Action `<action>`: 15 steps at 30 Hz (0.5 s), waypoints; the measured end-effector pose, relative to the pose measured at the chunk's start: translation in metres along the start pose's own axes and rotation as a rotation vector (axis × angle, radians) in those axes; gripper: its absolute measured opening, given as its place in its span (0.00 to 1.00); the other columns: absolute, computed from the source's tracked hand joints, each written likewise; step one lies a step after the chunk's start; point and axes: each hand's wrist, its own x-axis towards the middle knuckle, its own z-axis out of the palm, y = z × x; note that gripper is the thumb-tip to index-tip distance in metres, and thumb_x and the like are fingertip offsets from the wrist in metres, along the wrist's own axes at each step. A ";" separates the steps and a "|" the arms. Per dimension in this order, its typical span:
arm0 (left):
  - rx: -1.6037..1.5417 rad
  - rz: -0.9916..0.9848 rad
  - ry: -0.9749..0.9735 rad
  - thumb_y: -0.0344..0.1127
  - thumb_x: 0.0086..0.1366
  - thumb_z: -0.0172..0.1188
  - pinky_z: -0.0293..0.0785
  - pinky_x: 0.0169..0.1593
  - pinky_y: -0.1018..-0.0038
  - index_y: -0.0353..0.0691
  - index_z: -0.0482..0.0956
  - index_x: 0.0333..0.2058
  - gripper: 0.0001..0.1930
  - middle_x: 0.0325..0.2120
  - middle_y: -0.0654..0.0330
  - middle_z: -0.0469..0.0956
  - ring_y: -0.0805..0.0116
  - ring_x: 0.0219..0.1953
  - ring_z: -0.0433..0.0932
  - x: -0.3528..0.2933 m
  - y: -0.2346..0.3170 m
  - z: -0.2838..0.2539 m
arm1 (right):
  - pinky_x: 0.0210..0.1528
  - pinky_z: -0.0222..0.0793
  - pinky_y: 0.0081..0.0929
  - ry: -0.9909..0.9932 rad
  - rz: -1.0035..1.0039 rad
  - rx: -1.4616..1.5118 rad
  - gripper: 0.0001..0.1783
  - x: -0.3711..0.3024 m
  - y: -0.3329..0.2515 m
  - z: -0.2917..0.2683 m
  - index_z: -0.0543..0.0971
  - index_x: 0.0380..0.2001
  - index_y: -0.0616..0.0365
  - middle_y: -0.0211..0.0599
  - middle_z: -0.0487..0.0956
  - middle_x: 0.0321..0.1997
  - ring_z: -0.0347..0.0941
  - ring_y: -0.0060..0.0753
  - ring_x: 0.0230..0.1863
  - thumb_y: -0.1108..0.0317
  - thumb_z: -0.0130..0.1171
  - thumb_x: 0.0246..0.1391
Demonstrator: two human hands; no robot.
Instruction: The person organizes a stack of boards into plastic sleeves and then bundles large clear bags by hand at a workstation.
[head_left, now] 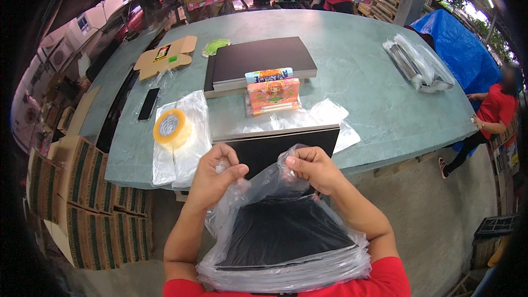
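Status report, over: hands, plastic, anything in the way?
Left hand and right hand gripping clear plastic. Plastic-covered black stack close in. Black board just beyond the hands; tape roll off left, clear of them.

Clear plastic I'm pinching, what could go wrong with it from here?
The clear plastic might tear or slip, since the left hand and right hand appear to pinch it only by the fingers. Its loose folds could snag on the black boards right in front. The plastic-covered stack by the red shirt might slide if bumped.
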 end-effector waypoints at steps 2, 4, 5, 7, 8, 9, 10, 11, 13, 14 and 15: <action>-0.201 -0.076 -0.040 0.35 0.54 0.57 0.59 0.21 0.85 0.39 0.66 0.23 0.10 0.15 0.67 0.65 0.82 0.17 0.63 0.000 -0.007 0.009 | 0.26 0.63 0.13 0.015 0.008 -0.078 0.09 0.000 -0.003 0.011 0.73 0.20 0.60 0.27 0.72 0.18 0.65 0.14 0.21 0.66 0.57 0.45; -0.102 0.018 -0.137 0.36 0.54 0.57 0.59 0.21 0.86 0.39 0.66 0.25 0.10 0.15 0.68 0.66 0.83 0.17 0.63 0.005 -0.015 0.031 | 0.29 0.64 0.14 -0.067 -0.028 -0.073 0.08 0.002 0.003 0.015 0.72 0.21 0.58 0.27 0.72 0.19 0.67 0.16 0.23 0.65 0.54 0.48; -0.053 0.060 -0.190 0.37 0.55 0.56 0.59 0.21 0.87 0.39 0.66 0.26 0.10 0.16 0.68 0.67 0.83 0.18 0.63 0.008 -0.014 0.038 | 0.29 0.64 0.15 -0.051 -0.017 0.093 0.08 0.003 0.006 0.014 0.72 0.22 0.58 0.27 0.72 0.20 0.67 0.17 0.23 0.66 0.53 0.48; 0.082 0.015 -0.181 0.35 0.53 0.57 0.61 0.23 0.83 0.38 0.69 0.23 0.08 0.17 0.67 0.68 0.81 0.20 0.64 0.006 -0.010 0.032 | 0.30 0.65 0.16 -0.027 0.004 0.427 0.06 0.004 0.008 0.014 0.71 0.24 0.57 0.27 0.72 0.21 0.68 0.18 0.24 0.66 0.53 0.48; 0.232 0.121 -0.149 0.34 0.53 0.57 0.62 0.23 0.80 0.37 0.70 0.22 0.08 0.17 0.67 0.68 0.80 0.20 0.64 0.004 -0.017 0.017 | 0.31 0.63 0.17 -0.033 0.033 0.553 0.05 0.001 0.003 0.011 0.70 0.26 0.55 0.28 0.71 0.22 0.67 0.22 0.25 0.66 0.52 0.49; 0.382 0.227 -0.114 0.33 0.52 0.57 0.63 0.23 0.77 0.36 0.70 0.21 0.08 0.17 0.67 0.68 0.80 0.21 0.64 0.003 -0.023 -0.001 | 0.30 0.63 0.18 -0.089 -0.038 0.553 0.06 -0.005 -0.003 0.006 0.70 0.25 0.56 0.29 0.71 0.22 0.67 0.22 0.25 0.66 0.52 0.49; 0.487 0.126 0.137 0.31 0.52 0.56 0.63 0.24 0.77 0.36 0.70 0.20 0.07 0.17 0.66 0.68 0.79 0.22 0.65 0.007 -0.027 -0.035 | 0.30 0.62 0.18 -0.148 -0.108 0.550 0.07 -0.012 -0.008 0.003 0.70 0.25 0.57 0.29 0.71 0.22 0.66 0.22 0.25 0.65 0.51 0.49; 0.590 0.022 0.386 0.29 0.51 0.55 0.64 0.25 0.76 0.35 0.69 0.19 0.07 0.18 0.65 0.69 0.78 0.23 0.65 0.012 -0.027 -0.074 | 0.30 0.62 0.19 -0.206 -0.183 0.552 0.09 -0.017 -0.012 -0.001 0.70 0.24 0.58 0.29 0.71 0.22 0.66 0.22 0.25 0.64 0.51 0.50; 0.617 0.371 0.739 0.28 0.51 0.54 0.66 0.30 0.76 0.36 0.69 0.22 0.04 0.19 0.62 0.70 0.74 0.24 0.68 0.011 0.002 -0.096 | 0.33 0.60 0.19 -0.110 -0.194 0.272 0.08 -0.020 -0.010 -0.007 0.73 0.22 0.59 0.30 0.70 0.23 0.65 0.22 0.27 0.66 0.53 0.49; 0.539 0.439 0.587 0.30 0.50 0.56 0.66 0.30 0.75 0.36 0.69 0.24 0.05 0.21 0.61 0.71 0.72 0.25 0.69 0.004 0.025 -0.066 | 0.33 0.60 0.18 -0.053 -0.209 0.078 0.08 -0.019 -0.010 -0.002 0.74 0.22 0.59 0.30 0.70 0.24 0.65 0.22 0.28 0.66 0.54 0.48; 0.458 0.483 0.436 0.32 0.50 0.57 0.67 0.31 0.74 0.37 0.69 0.25 0.07 0.23 0.60 0.71 0.71 0.26 0.71 -0.006 0.040 -0.022 | 0.34 0.59 0.18 0.008 -0.202 -0.107 0.08 -0.019 -0.007 0.004 0.74 0.21 0.59 0.30 0.70 0.24 0.64 0.22 0.29 0.67 0.54 0.47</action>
